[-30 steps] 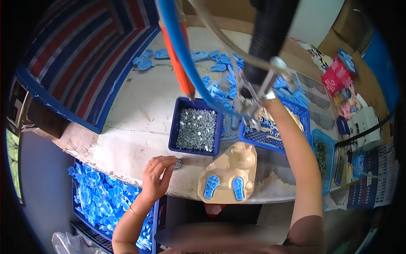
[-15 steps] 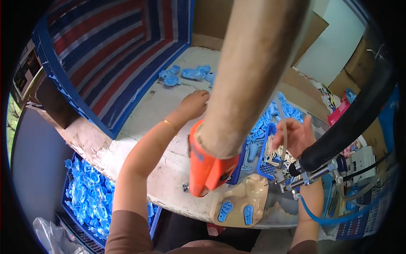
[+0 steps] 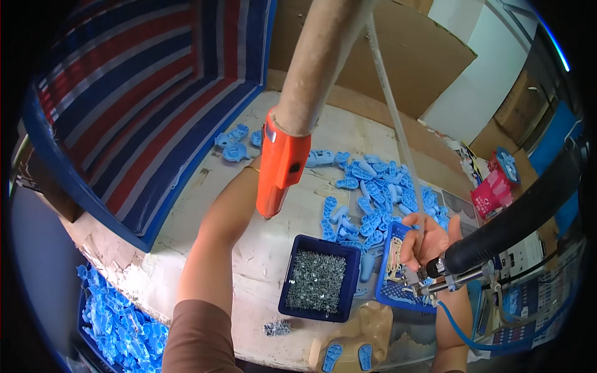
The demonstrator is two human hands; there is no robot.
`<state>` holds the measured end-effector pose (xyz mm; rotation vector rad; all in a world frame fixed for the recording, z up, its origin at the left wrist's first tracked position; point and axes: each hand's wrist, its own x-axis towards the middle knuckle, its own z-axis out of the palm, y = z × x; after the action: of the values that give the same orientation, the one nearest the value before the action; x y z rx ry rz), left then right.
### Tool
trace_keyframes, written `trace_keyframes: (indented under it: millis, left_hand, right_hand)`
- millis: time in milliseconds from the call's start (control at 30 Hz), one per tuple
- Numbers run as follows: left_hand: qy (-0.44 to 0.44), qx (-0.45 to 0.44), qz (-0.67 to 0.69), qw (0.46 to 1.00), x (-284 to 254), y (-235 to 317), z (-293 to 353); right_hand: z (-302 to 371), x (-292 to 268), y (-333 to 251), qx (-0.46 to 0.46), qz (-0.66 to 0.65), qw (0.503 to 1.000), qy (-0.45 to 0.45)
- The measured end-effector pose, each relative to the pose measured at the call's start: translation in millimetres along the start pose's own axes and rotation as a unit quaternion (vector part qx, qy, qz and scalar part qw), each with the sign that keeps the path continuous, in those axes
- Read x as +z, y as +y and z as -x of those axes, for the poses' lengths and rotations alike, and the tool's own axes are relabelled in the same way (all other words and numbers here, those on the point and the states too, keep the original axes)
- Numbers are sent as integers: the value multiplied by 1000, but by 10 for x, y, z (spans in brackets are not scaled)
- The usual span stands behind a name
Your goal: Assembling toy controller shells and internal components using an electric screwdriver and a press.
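My left forearm reaches across the table, and its hand is hidden behind an orange hand tool point(image 3: 281, 165) that hangs tip-down from a thick pale tube. Several light blue plastic parts point(image 3: 235, 151) lie near where that arm ends. My right hand point(image 3: 430, 241) is held palm up over a blue basket point(image 3: 398, 299) of cream-coloured small parts, its fingers apart and loosely curved. Nothing shows in its palm; a thin clear hose passes in front of the fingers. Close to this hand is a metal fitting point(image 3: 457, 280) at the end of a black tube.
A dark blue tray of small screws point(image 3: 317, 280) stands mid-table, with a small screw pile point(image 3: 277, 327) beside it. A tan holder point(image 3: 360, 329) bears two blue sole-shaped pieces. Blue parts point(image 3: 373, 193) heap behind. Left are a striped-lined box point(image 3: 149, 124) and a lower bin of blue pieces point(image 3: 121, 320).
The view has shifted, and the hanging orange tool now appears higher and further left, uncovering the screw tray. My left hand has passed behind the tool. My right hand stays by the basket.
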<state>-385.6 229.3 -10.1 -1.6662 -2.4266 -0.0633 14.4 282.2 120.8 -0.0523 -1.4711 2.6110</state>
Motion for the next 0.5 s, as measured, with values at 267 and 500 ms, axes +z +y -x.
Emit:
trace_keyframes:
  millis: [267, 500]
  left_hand:
    - [-68, -40, 212, 974, 523, -214, -52]
    - [-181, 9, 149, 972, -237, -16, 1206]
  right_hand:
    - [52, -132, -201, -18, 158, 986, 41]
    - [73, -399, -80, -17, 188, 982, 29]
